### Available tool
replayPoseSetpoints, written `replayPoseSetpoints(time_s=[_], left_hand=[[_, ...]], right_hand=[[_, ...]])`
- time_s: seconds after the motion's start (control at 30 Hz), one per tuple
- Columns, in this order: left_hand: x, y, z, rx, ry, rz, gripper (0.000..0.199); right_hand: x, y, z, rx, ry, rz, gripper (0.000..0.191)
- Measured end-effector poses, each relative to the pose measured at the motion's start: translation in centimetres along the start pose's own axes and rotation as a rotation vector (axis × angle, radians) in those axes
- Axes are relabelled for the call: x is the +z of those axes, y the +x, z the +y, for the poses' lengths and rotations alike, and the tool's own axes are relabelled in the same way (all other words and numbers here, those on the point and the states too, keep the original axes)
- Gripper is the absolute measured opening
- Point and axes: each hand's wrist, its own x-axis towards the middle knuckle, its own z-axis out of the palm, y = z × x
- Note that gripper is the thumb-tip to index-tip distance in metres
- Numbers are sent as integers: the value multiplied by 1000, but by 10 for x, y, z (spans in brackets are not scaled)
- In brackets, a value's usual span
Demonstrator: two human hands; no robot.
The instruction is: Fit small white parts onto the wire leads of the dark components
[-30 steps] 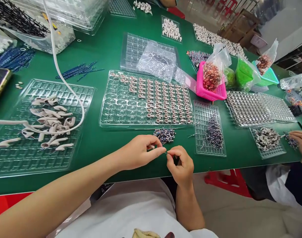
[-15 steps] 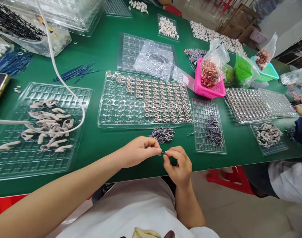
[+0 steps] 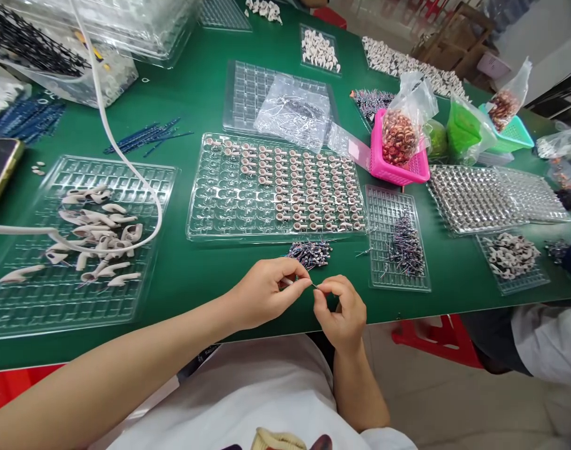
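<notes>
My left hand [image 3: 271,290] and my right hand [image 3: 342,307] meet fingertip to fingertip over the table's front edge. Both pinch a thin dark wire [image 3: 315,286] between them; a small pale piece shows within my left fingers. Just beyond lies a pile of small wired parts [image 3: 310,254]. Behind it a clear tray [image 3: 220,212] holds pinkish ring-shaped pieces in its right and upper compartments. To the right, another clear tray [image 3: 377,237] carries a heap of wired parts [image 3: 406,245].
Pale curved shells lie on a left tray [image 3: 84,306], crossed by a white cable [image 3: 100,106]. A pink basket [image 3: 398,173], a green bag [image 3: 463,128] and silver trays [image 3: 477,197] stand at right. Part of another person [image 3: 548,337] shows at far right.
My hands remain together, with the fingertips slightly higher and a little further right. The other person's hand at far right has drawn back toward the frame edge. The whole view has shifted slightly.
</notes>
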Motion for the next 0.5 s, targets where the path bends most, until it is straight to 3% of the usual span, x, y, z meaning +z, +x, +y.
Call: replayPoseSetpoints(time_s=[0.17, 0.5], left_hand=[[2, -3, -4, 181, 128, 74, 15], [6, -3, -4, 278, 211, 158, 13]], right_hand=[[-3, 0, -1, 110, 102, -15, 9], [-4, -1, 0, 187, 174, 13, 9]])
